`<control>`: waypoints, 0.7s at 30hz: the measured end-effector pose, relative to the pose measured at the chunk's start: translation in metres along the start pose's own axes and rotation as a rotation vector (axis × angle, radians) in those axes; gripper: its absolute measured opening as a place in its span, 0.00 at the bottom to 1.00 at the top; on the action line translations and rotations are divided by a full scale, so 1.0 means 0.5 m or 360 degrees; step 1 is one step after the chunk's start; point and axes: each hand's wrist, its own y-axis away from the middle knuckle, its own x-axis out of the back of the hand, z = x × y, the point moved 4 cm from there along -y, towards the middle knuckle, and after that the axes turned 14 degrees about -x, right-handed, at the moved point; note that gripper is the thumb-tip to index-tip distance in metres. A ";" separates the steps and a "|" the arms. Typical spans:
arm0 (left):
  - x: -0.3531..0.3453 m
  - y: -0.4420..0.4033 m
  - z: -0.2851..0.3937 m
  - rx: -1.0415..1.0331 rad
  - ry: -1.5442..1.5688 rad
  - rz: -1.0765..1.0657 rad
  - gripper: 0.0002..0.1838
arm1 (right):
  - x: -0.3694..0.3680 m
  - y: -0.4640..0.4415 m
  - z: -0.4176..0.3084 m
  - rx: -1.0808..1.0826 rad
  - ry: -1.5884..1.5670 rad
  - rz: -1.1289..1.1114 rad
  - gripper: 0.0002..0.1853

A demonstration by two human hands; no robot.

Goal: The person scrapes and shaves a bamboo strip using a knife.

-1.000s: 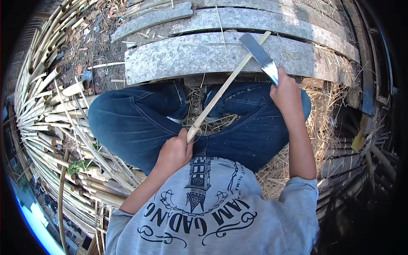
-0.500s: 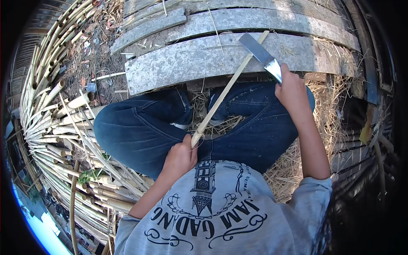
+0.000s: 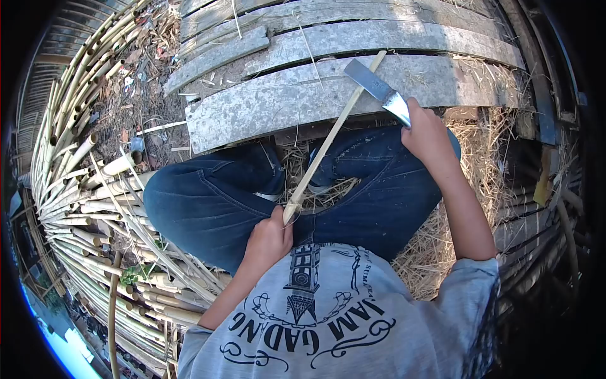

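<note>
My left hand [image 3: 267, 240] is closed around the near end of a long, pale bamboo strip [image 3: 327, 143], close to my lap. The strip slants up and away to the right, its far end over the wooden planks. In my right hand [image 3: 429, 131] is a broad-bladed knife [image 3: 371, 81], gripped by its handle, which the fingers mostly hide. The wide, square-ended metal blade lies across the upper part of the strip. Whether its edge touches the strip, I cannot tell.
Weathered planks [image 3: 252, 104] form a low platform beyond my crossed legs [image 3: 208, 189]. Many cut bamboo poles [image 3: 82, 208] are piled on the left. Straw-like shavings [image 3: 476, 170] cover the ground on the right, and a loose board [image 3: 218, 60] rests on the platform.
The knife blade has shifted slightly left and down along the strip, with my right hand following. My left hand keeps its hold; the view has tilted a little.
</note>
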 end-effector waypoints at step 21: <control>0.003 0.004 0.003 -0.0003 -0.0003 -0.0013 0.09 | -0.028 0.116 -0.059 0.0246 0.0046 -0.0106 0.11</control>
